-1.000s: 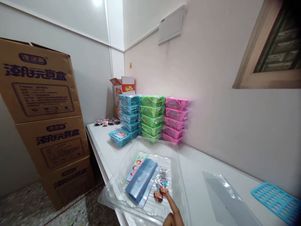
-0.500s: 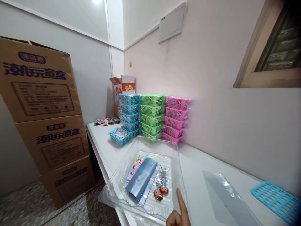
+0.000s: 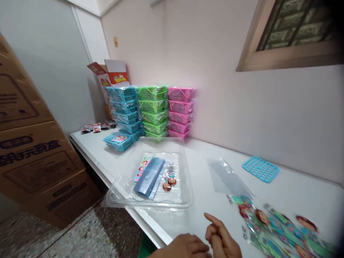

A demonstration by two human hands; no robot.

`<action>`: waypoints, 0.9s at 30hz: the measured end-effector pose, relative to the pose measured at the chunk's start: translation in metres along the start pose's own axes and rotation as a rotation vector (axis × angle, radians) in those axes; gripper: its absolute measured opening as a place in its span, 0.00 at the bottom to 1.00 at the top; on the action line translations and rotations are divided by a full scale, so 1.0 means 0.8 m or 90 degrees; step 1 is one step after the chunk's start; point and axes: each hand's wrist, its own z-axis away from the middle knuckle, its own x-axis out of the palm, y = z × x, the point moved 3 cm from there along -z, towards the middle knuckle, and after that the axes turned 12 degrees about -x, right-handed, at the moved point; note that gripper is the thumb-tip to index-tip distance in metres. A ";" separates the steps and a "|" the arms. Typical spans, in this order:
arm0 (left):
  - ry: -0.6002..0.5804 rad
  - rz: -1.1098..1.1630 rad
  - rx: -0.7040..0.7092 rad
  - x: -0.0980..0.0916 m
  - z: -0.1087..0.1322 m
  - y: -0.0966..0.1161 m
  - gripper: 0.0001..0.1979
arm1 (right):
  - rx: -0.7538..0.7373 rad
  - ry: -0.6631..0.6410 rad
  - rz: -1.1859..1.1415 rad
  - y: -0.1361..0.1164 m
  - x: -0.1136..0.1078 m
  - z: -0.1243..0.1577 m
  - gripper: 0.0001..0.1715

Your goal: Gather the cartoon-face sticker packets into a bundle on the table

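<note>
Packets of clear plastic with green-and-blue print and red-brown-haired cartoon heads (image 3: 285,229) lie in a loose spread at the lower right of the frame, to the right of the fingers, long axis sloping down towards the corner. The right hand (image 3: 225,238) is nearer: its index finger points to the upper left, away from the spread, other fingers folded. The left hand (image 3: 188,247), fingers loosely curled, sits just beside it at bottom centre. Neither visibly grips anything, though hidden palms leave that uncertain. A clear, rectangular plastic tray (image 3: 161,206) lies up and left of both, apart from them.
</note>
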 end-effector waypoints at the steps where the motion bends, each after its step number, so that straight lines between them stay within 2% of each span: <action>1: 0.070 -0.054 0.042 -0.014 0.004 0.010 0.14 | 0.004 -0.001 0.024 0.005 -0.015 0.006 0.19; 2: 0.153 -0.099 0.081 -0.033 0.009 0.021 0.16 | 0.008 -0.001 0.048 0.010 -0.030 0.013 0.19; 3: 0.212 -0.148 0.069 -0.054 0.013 0.028 0.18 | 0.016 0.005 0.071 0.015 -0.043 0.021 0.19; 6: 0.390 -0.293 -0.097 -0.118 0.018 0.027 0.23 | 0.074 0.040 0.123 0.025 -0.073 0.052 0.19; 7: 0.404 -0.333 -0.137 -0.132 0.017 0.019 0.25 | 0.095 0.045 0.132 0.026 -0.080 0.061 0.19; 9: 0.364 -0.407 -0.171 -0.146 0.012 -0.006 0.25 | 0.129 0.046 0.144 0.028 -0.091 0.077 0.20; 11: 0.304 -0.450 -0.153 -0.147 0.011 -0.035 0.20 | 0.148 0.047 0.161 0.029 -0.105 0.088 0.20; 14: 0.272 -0.481 -0.131 -0.151 0.021 -0.071 0.18 | 0.144 0.054 0.235 0.031 -0.138 0.097 0.21; 17: 0.289 -0.484 -0.118 -0.168 0.032 -0.077 0.20 | 0.110 0.062 0.378 0.043 -0.186 0.092 0.21; 20: 0.365 -0.415 -0.101 -0.183 0.033 -0.047 0.25 | 0.066 0.050 0.571 0.069 -0.239 0.063 0.25; 22: 0.391 -0.327 -0.057 -0.177 0.027 -0.013 0.28 | 0.053 0.009 0.692 0.092 -0.269 0.030 0.29; 25: 0.325 -0.196 0.023 -0.142 0.003 0.033 0.29 | 0.100 -0.075 0.773 0.125 -0.293 -0.024 0.34; 27: 0.268 -0.120 0.033 -0.113 -0.017 0.051 0.28 | 0.105 -0.119 0.764 0.137 -0.293 -0.053 0.28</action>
